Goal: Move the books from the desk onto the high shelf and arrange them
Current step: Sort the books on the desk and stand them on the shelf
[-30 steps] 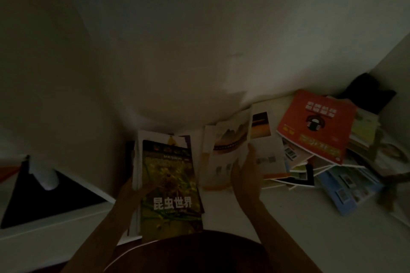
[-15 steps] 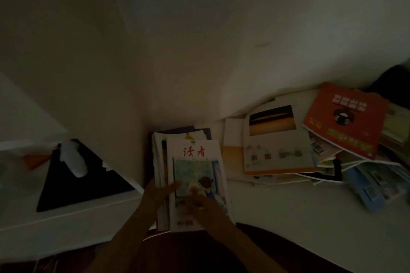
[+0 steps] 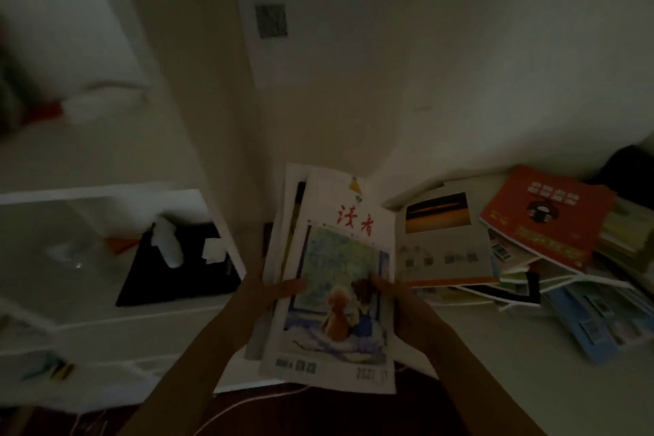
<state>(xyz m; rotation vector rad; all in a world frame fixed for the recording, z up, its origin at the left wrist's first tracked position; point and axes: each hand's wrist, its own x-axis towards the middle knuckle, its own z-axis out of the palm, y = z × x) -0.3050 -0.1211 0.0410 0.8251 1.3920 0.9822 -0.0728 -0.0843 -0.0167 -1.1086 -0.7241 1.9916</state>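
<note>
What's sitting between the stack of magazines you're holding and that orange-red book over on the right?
In the head view, a grey book with a sunset photo lies between the held stack and the orange-red book, topping a messy pile on the desk.

Blurred shelf point(image 3: 106, 110), left edge.

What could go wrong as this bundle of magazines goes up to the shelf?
The magazines sit unevenly, edges fanned, with the left hand and right hand gripping only the lower part, so inner ones may slide out. The remaining pile on the desk looks loosely heaped and could topple if bumped.
</note>
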